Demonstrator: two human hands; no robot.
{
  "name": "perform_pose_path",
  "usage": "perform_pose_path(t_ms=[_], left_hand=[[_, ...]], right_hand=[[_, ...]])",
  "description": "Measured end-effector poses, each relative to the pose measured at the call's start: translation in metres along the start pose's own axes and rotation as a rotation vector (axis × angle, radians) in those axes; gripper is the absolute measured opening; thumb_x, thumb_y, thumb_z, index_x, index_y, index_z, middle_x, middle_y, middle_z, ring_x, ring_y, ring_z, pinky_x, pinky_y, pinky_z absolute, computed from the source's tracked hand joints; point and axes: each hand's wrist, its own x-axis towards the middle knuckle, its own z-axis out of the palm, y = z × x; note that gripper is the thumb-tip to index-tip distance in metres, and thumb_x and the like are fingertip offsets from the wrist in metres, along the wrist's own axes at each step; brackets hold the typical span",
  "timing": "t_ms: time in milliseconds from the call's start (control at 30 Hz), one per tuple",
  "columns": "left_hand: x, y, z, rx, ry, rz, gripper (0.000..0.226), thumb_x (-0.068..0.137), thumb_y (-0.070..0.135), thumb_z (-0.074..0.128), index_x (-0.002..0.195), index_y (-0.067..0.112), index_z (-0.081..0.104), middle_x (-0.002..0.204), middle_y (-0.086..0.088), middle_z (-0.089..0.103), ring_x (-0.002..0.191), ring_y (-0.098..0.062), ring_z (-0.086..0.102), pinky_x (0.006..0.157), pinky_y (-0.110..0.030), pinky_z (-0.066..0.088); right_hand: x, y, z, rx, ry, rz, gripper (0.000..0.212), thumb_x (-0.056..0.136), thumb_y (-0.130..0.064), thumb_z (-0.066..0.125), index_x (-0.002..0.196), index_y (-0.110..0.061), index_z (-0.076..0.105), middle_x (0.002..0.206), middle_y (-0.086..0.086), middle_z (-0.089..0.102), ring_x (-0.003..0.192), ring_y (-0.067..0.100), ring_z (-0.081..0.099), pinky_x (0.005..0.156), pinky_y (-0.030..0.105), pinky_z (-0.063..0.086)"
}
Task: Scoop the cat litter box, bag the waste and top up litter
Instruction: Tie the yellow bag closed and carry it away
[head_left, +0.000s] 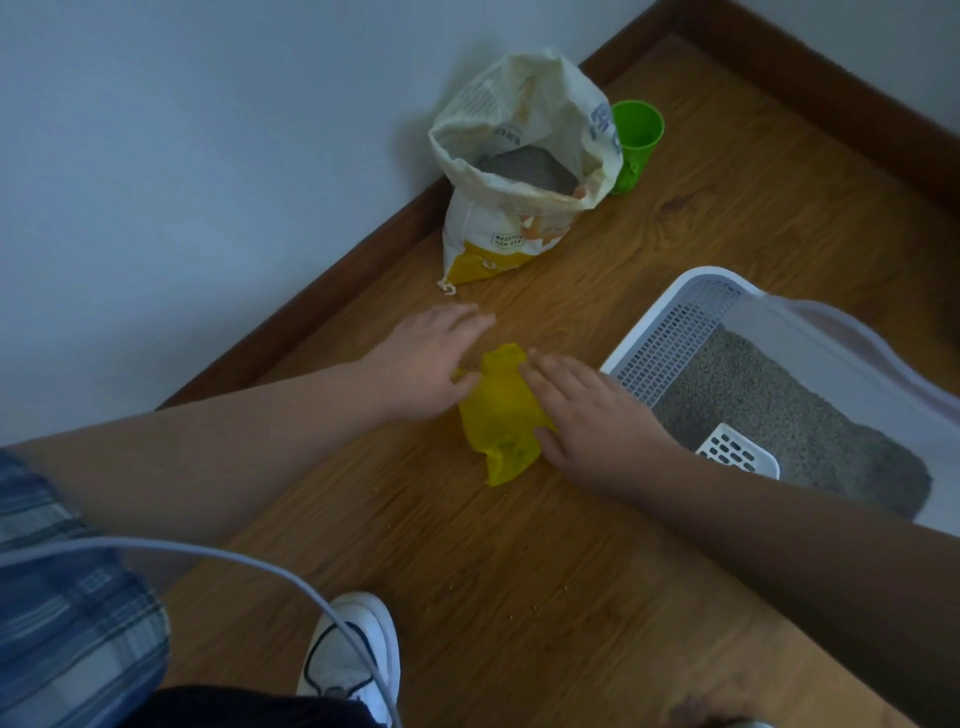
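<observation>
A small yellow plastic bag (501, 415) lies on the wooden floor between my hands. My left hand (428, 358) rests flat at its left edge, fingers spread, thumb touching the bag. My right hand (587, 410) lies flat on its right side, fingers extended. Neither hand grips the bag. To the right stands the white litter box (670, 322), holding grey litter (769, 410) and a white slotted scoop (737, 452). An open white-and-yellow litter sack (519, 171) stands by the wall with grey litter inside.
A green plastic cup (636, 143) stands behind the sack. Brown skirting runs along the white walls in the corner. Scattered litter grains dot the floor near my white shoe (356, 654). A grey cable (234, 561) crosses the lower left.
</observation>
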Motion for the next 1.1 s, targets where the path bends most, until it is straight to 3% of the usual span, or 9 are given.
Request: perform_pose_path(t_ms=[133, 233, 300, 433, 567, 700, 800, 867, 1100], left_hand=[[0.003, 0.021, 0.038, 0.170, -0.209, 0.043, 0.071, 0.102, 0.054, 0.033, 0.160, 0.025, 0.004, 0.168, -0.001, 0.006, 0.153, -0.027, 0.011, 0.122, -0.051, 0.012], [0.004, 0.027, 0.053, 0.231, -0.280, 0.009, 0.072, 0.102, 0.052, 0.036, 0.160, 0.024, 0.003, 0.168, -0.003, 0.005, 0.147, -0.031, 0.027, 0.117, -0.051, 0.025], [0.005, 0.029, 0.054, 0.221, -0.305, -0.015, 0.075, 0.101, 0.051, 0.041, 0.160, 0.023, 0.003, 0.167, -0.005, 0.008, 0.141, -0.033, 0.037, 0.112, -0.050, 0.031], [0.002, 0.024, 0.041, 0.095, -0.179, -0.064, 0.066, 0.096, 0.052, 0.053, 0.147, 0.019, 0.024, 0.141, -0.011, 0.043, 0.118, -0.033, 0.056, 0.098, -0.050, 0.043], [-0.003, 0.006, 0.031, -0.013, -0.244, -0.169, 0.045, 0.096, 0.053, 0.054, 0.120, 0.017, 0.041, 0.116, -0.006, 0.058, 0.102, -0.028, 0.059, 0.078, -0.041, 0.046], [-0.005, -0.003, 0.035, 0.016, -0.409, -0.153, 0.036, 0.102, 0.045, 0.048, 0.120, 0.015, 0.057, 0.117, -0.006, 0.062, 0.108, -0.026, 0.059, 0.080, -0.034, 0.043], [-0.006, -0.006, 0.038, -0.046, -0.438, -0.106, 0.025, 0.104, 0.041, 0.045, 0.099, 0.020, 0.059, 0.096, -0.001, 0.059, 0.095, -0.024, 0.059, 0.073, -0.031, 0.038], [-0.009, -0.012, 0.038, -0.069, -0.430, -0.089, 0.027, 0.104, 0.042, 0.045, 0.087, 0.023, 0.053, 0.081, 0.006, 0.052, 0.082, -0.019, 0.054, 0.070, -0.031, 0.036], [-0.017, -0.025, 0.048, 0.000, -0.475, -0.111, 0.033, 0.104, 0.048, 0.039, 0.077, 0.030, 0.048, 0.080, 0.008, 0.054, 0.084, -0.018, 0.055, 0.078, -0.040, 0.048]], right_hand=[[0.011, -0.005, 0.025, -0.042, -0.120, -0.053, 0.064, 0.096, -0.042, 0.032, 0.149, -0.007, 0.042, 0.154, 0.013, 0.043, 0.140, 0.029, 0.043, 0.112, 0.046, 0.038], [0.014, 0.002, 0.034, -0.102, -0.267, -0.047, 0.064, 0.102, -0.029, 0.037, 0.159, -0.011, 0.014, 0.166, 0.009, 0.015, 0.152, 0.026, 0.015, 0.122, 0.042, 0.015], [0.013, 0.002, 0.031, -0.047, -0.303, 0.003, 0.070, 0.100, -0.024, 0.041, 0.159, -0.014, 0.006, 0.167, 0.004, 0.008, 0.153, 0.024, 0.009, 0.123, 0.045, 0.019], [0.002, -0.008, 0.022, 0.349, -0.152, 0.196, 0.063, 0.096, -0.019, 0.050, 0.152, -0.014, 0.023, 0.156, 0.005, 0.030, 0.141, 0.026, 0.035, 0.102, 0.046, 0.045], [-0.004, -0.020, 0.026, 0.496, -0.264, 0.474, 0.047, 0.092, -0.026, 0.058, 0.131, -0.013, 0.035, 0.112, 0.009, 0.057, 0.086, 0.025, 0.055, 0.069, 0.039, 0.047], [0.008, -0.016, 0.036, 0.395, -0.511, 0.608, 0.055, 0.094, -0.031, 0.056, 0.136, -0.003, 0.035, 0.117, 0.016, 0.062, 0.107, 0.036, 0.061, 0.086, 0.047, 0.051], [0.010, -0.008, 0.038, 0.417, -0.582, 0.557, 0.019, 0.099, -0.029, 0.051, 0.095, -0.011, 0.053, 0.110, 0.016, 0.063, 0.105, 0.035, 0.062, 0.079, 0.037, 0.047], [0.004, -0.004, 0.039, 0.401, -0.570, 0.477, 0.031, 0.103, -0.032, 0.040, 0.075, -0.020, 0.046, 0.100, 0.013, 0.064, 0.094, 0.032, 0.063, 0.077, 0.037, 0.048], [-0.018, -0.001, 0.044, 0.307, -0.611, 0.287, 0.025, 0.108, -0.014, 0.036, 0.122, -0.007, 0.055, 0.117, 0.011, 0.057, 0.109, 0.027, 0.058, 0.072, 0.021, 0.025]])
